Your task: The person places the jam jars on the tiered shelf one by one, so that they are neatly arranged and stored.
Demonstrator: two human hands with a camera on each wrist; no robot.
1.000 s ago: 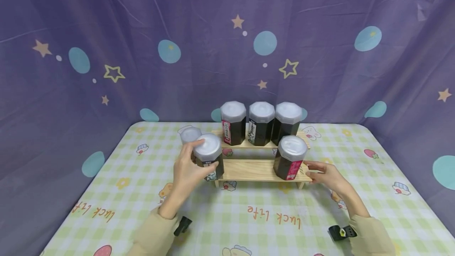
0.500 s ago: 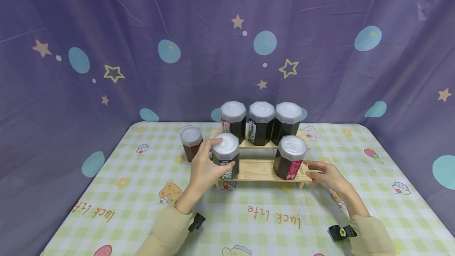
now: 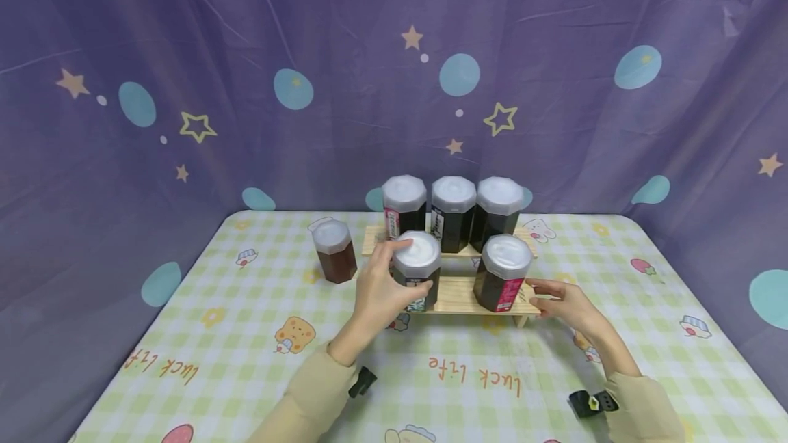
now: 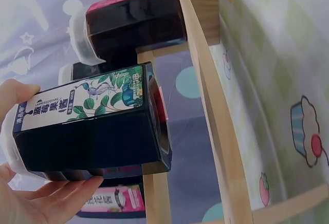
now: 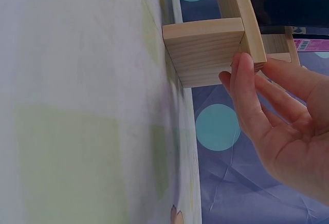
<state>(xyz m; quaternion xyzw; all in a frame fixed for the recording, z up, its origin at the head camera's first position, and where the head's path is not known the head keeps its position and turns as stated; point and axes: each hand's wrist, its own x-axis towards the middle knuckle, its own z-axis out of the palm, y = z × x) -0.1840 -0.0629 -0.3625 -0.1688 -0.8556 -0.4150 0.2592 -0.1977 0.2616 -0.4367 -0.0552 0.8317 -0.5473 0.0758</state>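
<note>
My left hand (image 3: 383, 287) holds an octagonal dark jam jar (image 4: 97, 136) by its frosted lid. Its blue-and-white label bears green leaves. In the left wrist view a gap shows between the jar's base and the lower board of the two-step wooden rack (image 3: 457, 292). At the rack's right end, my right hand (image 3: 563, 303) pinches the tip of the lower board; in the right wrist view the fingertips (image 5: 242, 64) lie against its end. Another jar with a pink label (image 3: 506, 275) stands on the lower step, near the right hand.
Three dark jars stand on the upper step, the middle one (image 3: 452, 217) between its neighbours. A reddish-brown jar (image 3: 337, 262) stands on the checked tablecloth (image 3: 215, 354), left of the rack. A purple patterned curtain (image 3: 345, 135) hangs behind.
My left hand has carried its jar rightward, from the rack's left end toward the middle of the lower step. The reddish-brown jar has come into fuller view. My right hand stays at the rack's end.
</note>
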